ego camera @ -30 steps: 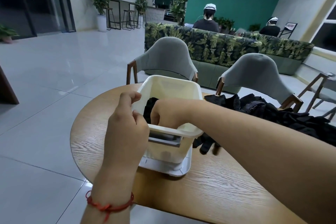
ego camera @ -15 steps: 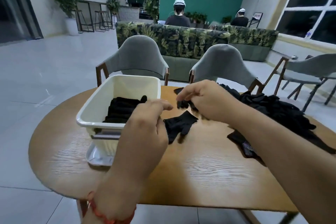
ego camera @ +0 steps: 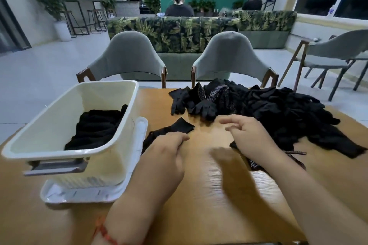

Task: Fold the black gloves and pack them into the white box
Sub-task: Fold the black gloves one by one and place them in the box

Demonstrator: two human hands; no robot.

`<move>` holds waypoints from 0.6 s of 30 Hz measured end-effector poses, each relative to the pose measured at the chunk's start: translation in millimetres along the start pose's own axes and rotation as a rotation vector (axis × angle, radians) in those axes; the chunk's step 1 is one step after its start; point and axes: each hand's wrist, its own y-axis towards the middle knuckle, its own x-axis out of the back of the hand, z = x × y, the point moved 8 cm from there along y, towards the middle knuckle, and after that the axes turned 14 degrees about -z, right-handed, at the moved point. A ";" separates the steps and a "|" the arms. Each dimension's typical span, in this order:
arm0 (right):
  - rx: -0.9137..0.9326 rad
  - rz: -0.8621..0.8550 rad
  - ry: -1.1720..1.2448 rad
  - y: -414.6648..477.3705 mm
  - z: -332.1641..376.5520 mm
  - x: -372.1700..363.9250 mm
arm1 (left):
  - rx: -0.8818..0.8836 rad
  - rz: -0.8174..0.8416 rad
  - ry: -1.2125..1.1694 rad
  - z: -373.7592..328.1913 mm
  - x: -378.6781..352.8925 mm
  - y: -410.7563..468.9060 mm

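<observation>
My left grip (ego camera: pixel 165 155) pinches a flat black fabric glove (ego camera: pixel 179 126) just right of the white plastic box (ego camera: pixel 55 117); my right grip (ego camera: pixel 251 137), fingers apart, hovers beside the black glove pile (ego camera: pixel 278 109).

The right hand (ego camera: pixel 247 137) is withdrawn from the white box (ego camera: pixel 89 95) and spread loosely beside the glove pile (ego camera: pixel 278 109). The left hand (ego camera: pixel 165 149) is taken off the box rim and closed on the loose glove (ego camera: pixel 180 127) to its right.

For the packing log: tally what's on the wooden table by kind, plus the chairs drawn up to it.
White plastic box: 1
White plastic tray beneath: 1
Folded black glove stack: 1
Loose black glove heap: 1
Lone black fabric glove: 1
Grey padded chairs: 2
Total: 7
</observation>
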 end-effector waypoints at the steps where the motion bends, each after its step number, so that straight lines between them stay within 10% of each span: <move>1: 0.017 0.011 -0.003 5.6 -1.6 -9.0 | 0.002 0.025 0.025 3.6 -8.6 -0.1; 10: 0.187 0.051 -0.683 59.3 -13.0 -86.2 | 0.036 0.115 0.093 24.9 -37.0 -1.9; 18: 0.307 -0.219 -0.509 25.6 -3.0 -54.1 | 0.036 0.176 0.165 40.3 -53.5 -17.2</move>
